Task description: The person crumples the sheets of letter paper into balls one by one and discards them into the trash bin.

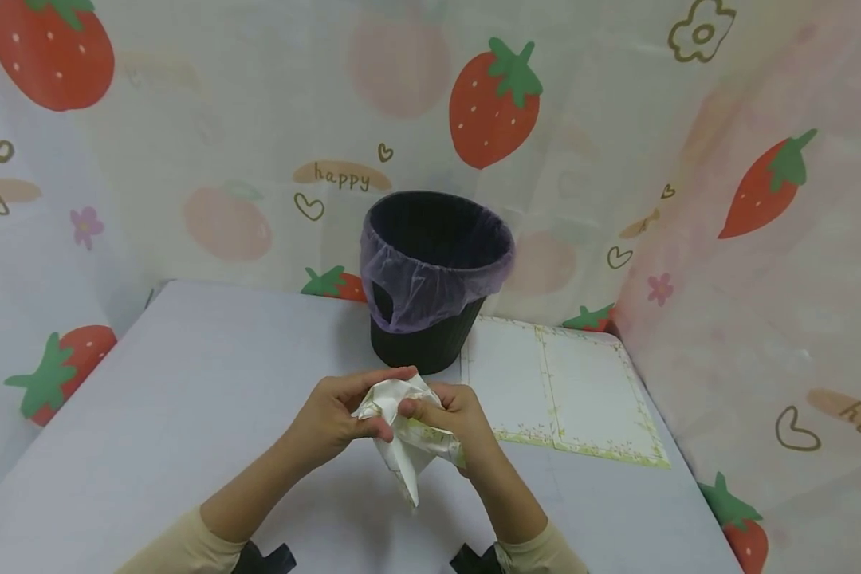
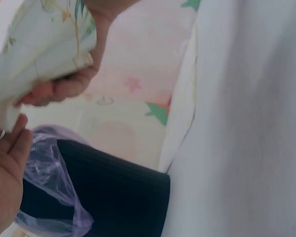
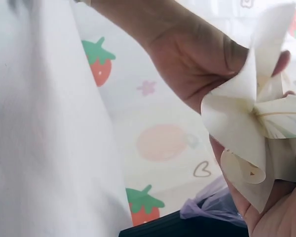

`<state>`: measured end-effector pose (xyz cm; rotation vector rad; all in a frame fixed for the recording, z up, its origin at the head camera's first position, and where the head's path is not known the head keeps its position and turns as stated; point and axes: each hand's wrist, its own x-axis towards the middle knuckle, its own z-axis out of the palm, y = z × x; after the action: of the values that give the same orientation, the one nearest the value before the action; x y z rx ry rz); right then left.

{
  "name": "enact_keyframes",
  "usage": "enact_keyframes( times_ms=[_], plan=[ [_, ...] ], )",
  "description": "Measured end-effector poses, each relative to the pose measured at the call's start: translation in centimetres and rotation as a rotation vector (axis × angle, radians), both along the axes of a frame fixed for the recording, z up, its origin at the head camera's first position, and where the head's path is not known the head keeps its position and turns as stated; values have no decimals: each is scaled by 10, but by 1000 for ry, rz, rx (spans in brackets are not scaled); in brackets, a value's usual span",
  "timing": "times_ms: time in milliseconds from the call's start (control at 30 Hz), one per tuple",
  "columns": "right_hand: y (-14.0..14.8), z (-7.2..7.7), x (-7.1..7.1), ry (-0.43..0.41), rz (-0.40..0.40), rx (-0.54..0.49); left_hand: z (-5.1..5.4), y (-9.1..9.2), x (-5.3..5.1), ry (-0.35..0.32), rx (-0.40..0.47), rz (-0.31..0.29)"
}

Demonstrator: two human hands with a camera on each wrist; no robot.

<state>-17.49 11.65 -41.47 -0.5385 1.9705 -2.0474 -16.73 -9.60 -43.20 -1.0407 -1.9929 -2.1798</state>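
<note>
Both hands hold one crumpled sheet of patterned paper [image 1: 400, 458] above the table, in front of the bin. My left hand [image 1: 330, 422] pinches its left side between thumb and fingers. On the other side my right hand [image 1: 466, 418] grips a gathered part, thumb on top. In the left wrist view, the paper [image 2: 44, 49] shows fan-like folds and a printed plant pattern. Seen from the right wrist, the paper [image 3: 237, 116] flares out in creased, curling flaps, with the left hand [image 3: 192, 64] behind it. Some fingertips are hidden by the paper.
A black bin [image 1: 423, 344] lined with a purple bag [image 1: 430, 279] stands on the white table [image 1: 186, 383] beyond the hands. Flat, flower-bordered paper sheets [image 1: 595, 391] lie to its right. Strawberry-printed curtains [image 1: 258, 96] enclose the back and sides.
</note>
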Motion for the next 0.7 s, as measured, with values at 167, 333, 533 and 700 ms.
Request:
enact_keyframes(
  times_ms=[167,333,533,700],
  plan=[
    [-4,0,3,5,-32,-1,3,3,4,-36,-32,105],
    [-7,2,5,54,-37,64,6,3,4,-41,-35,163],
    [-2,-1,2,99,155,100,8,3,4,-92,-45,299],
    [7,-2,-2,149,433,86,9,2,7,-100,-42,369]
  ],
)
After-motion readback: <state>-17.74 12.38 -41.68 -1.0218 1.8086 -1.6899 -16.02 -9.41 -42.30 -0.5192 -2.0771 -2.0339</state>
